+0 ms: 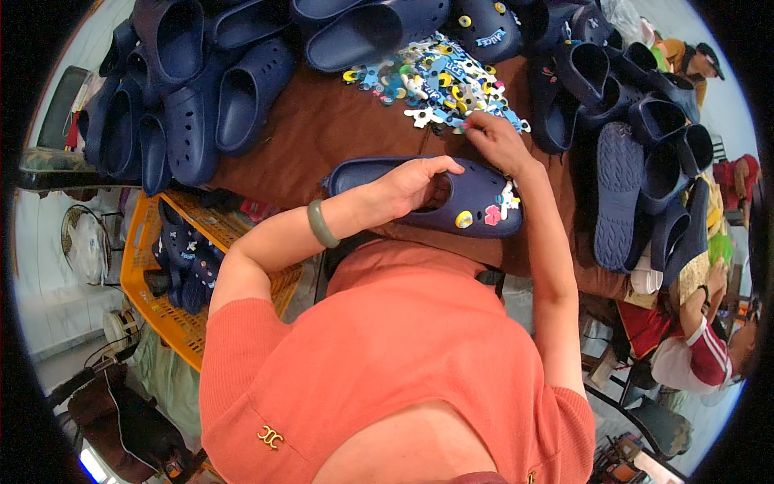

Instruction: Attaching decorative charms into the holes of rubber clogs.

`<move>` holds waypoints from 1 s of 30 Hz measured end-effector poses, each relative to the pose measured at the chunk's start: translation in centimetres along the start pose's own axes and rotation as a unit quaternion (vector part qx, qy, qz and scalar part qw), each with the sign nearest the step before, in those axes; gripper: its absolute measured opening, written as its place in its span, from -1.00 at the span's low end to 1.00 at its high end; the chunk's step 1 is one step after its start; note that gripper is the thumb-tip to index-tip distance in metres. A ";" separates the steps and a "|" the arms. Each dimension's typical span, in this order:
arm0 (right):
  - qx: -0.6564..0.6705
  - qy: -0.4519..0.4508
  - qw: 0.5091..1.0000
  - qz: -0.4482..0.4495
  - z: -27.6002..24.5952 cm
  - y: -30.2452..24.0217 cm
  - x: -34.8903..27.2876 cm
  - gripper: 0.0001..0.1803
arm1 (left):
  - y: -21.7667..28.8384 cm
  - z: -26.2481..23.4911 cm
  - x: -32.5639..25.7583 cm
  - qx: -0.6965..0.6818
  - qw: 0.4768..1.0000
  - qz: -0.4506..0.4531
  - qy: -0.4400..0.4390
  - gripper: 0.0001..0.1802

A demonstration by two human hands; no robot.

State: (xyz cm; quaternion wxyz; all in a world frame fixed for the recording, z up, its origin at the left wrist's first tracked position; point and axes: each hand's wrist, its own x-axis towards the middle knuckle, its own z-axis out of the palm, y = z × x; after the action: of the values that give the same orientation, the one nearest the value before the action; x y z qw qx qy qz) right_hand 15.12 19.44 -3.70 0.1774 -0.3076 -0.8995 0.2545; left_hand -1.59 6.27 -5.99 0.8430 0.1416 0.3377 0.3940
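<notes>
I am holding a dark blue clog (476,202) with my left hand (415,181). My fingers are curling over its rim and into the hole where a foot goes, so I am gripping it tight. My left arm is bending across my chest, and a green bangle (322,223) is sitting on my wrist. The clog is lying on the brown table (322,121), right in front of me, with a few bright charms stuck on its toe.

My right hand (496,137) is reaching out to the pile of little colored charms (435,81). My fingertips are touching the near edge of the pile and closing together, but I cannot tell if they are pinching one, because my hand is hiding them.

My orange shirt (387,355) is covering the near edge of the table. The heel end of the clog is partly behind my left hand.

Heaps of dark blue clogs are crowding the table on the left (185,97) and on the right (645,161). Bare brown cloth is showing only in the middle, between the heaps. An orange crate (161,315) with more clogs is sitting low on my left.
</notes>
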 end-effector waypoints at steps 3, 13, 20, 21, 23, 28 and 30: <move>0.246 -0.004 0.968 0.050 -1.8 -0.3 -1.4 -0.82 | 0.0 -0.1 0.0 -0.004 1.000 0.000 -0.014 -0.67; 0.046 -0.104 0.989 0.093 -1.3 -5.5 -2.7 -0.74 | -0.2 -0.1 0.2 0.021 1.000 0.020 -0.010 -0.81; 0.295 -0.071 0.951 0.059 -2.2 -5.3 -4.9 -0.83 | -0.9 2.2 -3.3 0.101 0.987 0.117 -0.045 -0.64; 0.296 -0.071 0.951 0.060 -2.5 -5.7 -5.0 -0.83 | -1.4 2.2 -3.4 0.112 0.977 0.162 -0.079 -0.63; 0.279 -0.098 0.955 -0.032 -3.1 -6.3 -5.3 -0.80 | -1.9 2.6 -4.1 0.148 0.965 0.200 -0.082 -0.61; 0.149 -0.108 0.978 -0.099 -4.3 -9.3 -5.9 -0.82 | -2.1 2.7 -5.0 0.176 0.957 0.213 -0.092 -0.58; 0.090 -0.086 0.989 -0.086 -4.3 -10.4 -6.4 -0.83 | -2.2 2.7 -5.2 0.180 0.959 0.200 -0.087 -0.56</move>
State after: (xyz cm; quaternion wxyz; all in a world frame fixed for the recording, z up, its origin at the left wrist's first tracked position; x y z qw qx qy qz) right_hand 17.11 9.74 4.65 0.1472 -0.1891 -0.9080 0.3437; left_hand -0.91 1.00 -2.72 0.7334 0.3898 0.2931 0.4735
